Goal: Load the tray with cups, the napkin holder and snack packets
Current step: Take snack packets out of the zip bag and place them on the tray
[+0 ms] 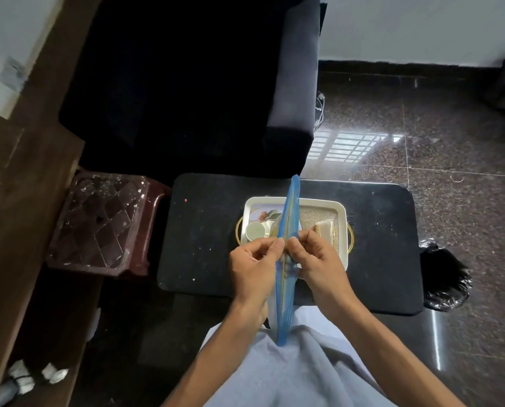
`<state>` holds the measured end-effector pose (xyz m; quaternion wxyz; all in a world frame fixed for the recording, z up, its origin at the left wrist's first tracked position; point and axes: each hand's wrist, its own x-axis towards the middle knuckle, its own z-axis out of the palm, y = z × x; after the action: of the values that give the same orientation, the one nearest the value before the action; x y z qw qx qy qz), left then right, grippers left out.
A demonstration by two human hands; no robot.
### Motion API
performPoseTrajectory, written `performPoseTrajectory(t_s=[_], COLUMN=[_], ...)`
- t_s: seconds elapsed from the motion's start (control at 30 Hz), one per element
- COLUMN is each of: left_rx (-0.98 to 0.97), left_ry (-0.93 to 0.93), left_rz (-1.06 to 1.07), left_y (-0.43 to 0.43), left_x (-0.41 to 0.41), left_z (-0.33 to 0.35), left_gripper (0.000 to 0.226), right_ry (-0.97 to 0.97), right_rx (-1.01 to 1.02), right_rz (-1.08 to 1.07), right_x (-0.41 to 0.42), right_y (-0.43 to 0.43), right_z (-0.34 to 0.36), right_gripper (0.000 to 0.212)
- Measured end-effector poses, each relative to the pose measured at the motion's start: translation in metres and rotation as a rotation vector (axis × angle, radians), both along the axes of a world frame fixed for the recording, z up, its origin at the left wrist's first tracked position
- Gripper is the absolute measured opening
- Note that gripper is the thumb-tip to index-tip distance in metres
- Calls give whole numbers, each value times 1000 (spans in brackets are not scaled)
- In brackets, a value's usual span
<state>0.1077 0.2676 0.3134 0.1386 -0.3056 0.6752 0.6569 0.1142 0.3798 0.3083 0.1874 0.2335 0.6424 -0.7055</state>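
**Both hands pinching blue packet over tray**

You hold a blue snack packet point(286, 259) edge-on to the cam, standing upright btwn both hands, above the front part of the tray point(341, 214); your left hand point(252, 267) pinches it from the left w/ thumb & fingers closed on the edge; your right hand point(315, 261) grips it from the right, fingers curled shut on the same packet; the two hands nearly touch across it. Packet's top reaches past the tray's far rim in view, its bottom end sits near your lap.

Tray is cream w/ gold handles, resting on a black low table point(204, 230) in front of you; inside, left half: a pale cup point(255, 230) lying w/ its mouth twd the cam, plus a printed item behind it, too small to ID; right half: woven liner & a light napkin holder point(326, 230), partly hidden by your right hand.

Left of the table: dark red plastic stool point(104, 221); beyond: dark sofa point(192, 83); right of the table: black bag point(445, 277) on the granite floor.
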Motion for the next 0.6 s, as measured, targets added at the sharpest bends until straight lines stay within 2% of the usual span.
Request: performPoseTrajectory(t_s=[0.17, 0.33, 0.47, 0.6], left_rx=[102, 437, 620, 594], left_ry=[-103, -200, -236, -229], left_rz=[180, 392, 522, 590], left_y=[41, 68, 65, 37], left_x=[-3, -13, -21, -25], left_z=[7, 9, 11, 14], left_gripper=[11, 13, 11, 13], right_ry=[-51, -150, -179, -198], right_rx=[-151, -477, -614, -642], right_rz=[9, -147, -249, -386], right_x=[-7, -17, -24, -26], right_y=[36, 69, 98, 136], right_z=[2, 1, 1, -3], right_gripper=[21, 19, 21, 29])
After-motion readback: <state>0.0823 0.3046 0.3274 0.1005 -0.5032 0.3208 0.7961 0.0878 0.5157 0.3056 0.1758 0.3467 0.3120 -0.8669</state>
